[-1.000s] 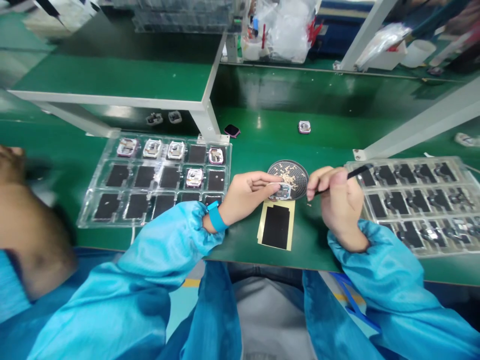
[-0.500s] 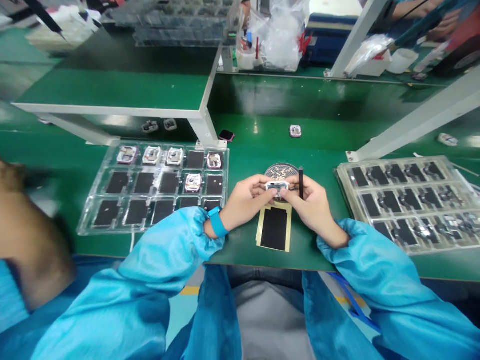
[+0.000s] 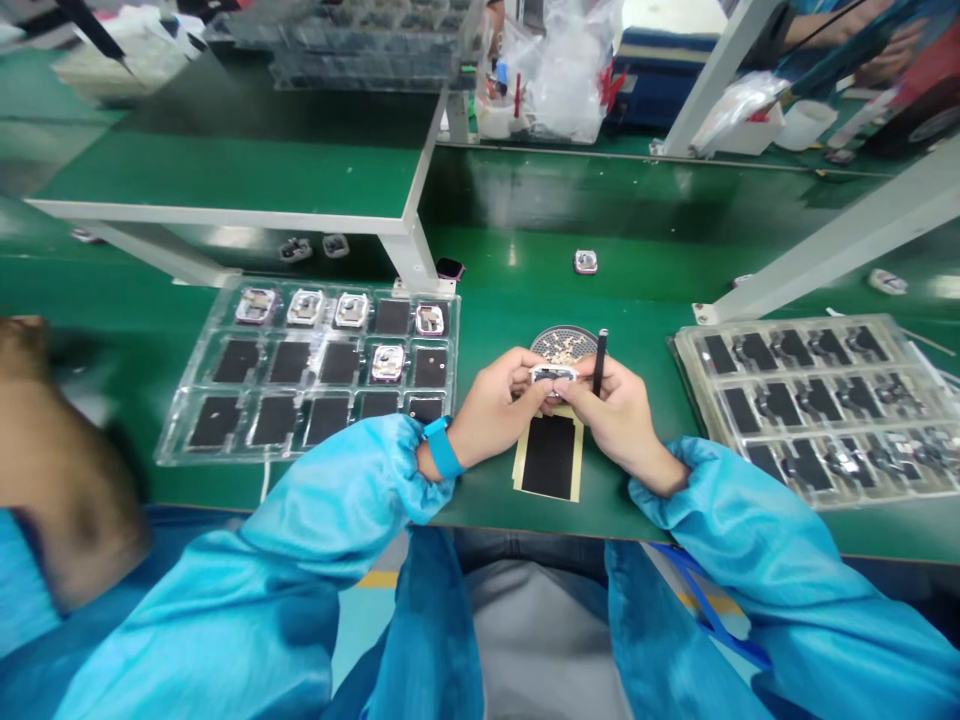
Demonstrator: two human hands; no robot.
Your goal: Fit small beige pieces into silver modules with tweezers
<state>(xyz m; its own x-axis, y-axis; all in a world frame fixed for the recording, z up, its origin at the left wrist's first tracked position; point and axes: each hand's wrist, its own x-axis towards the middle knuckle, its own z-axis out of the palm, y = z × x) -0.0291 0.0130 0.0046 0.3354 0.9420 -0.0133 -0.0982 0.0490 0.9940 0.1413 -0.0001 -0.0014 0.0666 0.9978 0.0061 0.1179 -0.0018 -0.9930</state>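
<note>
Far left: co-worker's arm [image 3: 67, 490], blurred, at the frame edge.
Left tray [image 3: 191, 375]: clear plastic, left of centre; black pads in most pockets, open watch cases mostly in the top row.
Left hand [image 3: 499, 408]: mine, blue wristband [image 3: 446, 448] on; thumb and fingers pinching the case's left side.
Watch case [image 3: 553, 373]: white-rimmed, just right of frame centre, at my fingertips, between both hands; raised above the bench. Inner detail too small to read.
Round dish [image 3: 538, 343]: perforated, just beyond the case, small pale bits in it.
Black sheet [image 3: 547, 458]: on yellow paper [image 3: 577, 465], below the case in frame.
Black tool [image 3: 600, 362]: sticks up from my right fingers; exact grip hidden.
Right hand [image 3: 621, 420]: pinching the case's right side, thumb in front.
Right tray [image 3: 694, 375]: right side of frame, black pads in its pockets.
</note>
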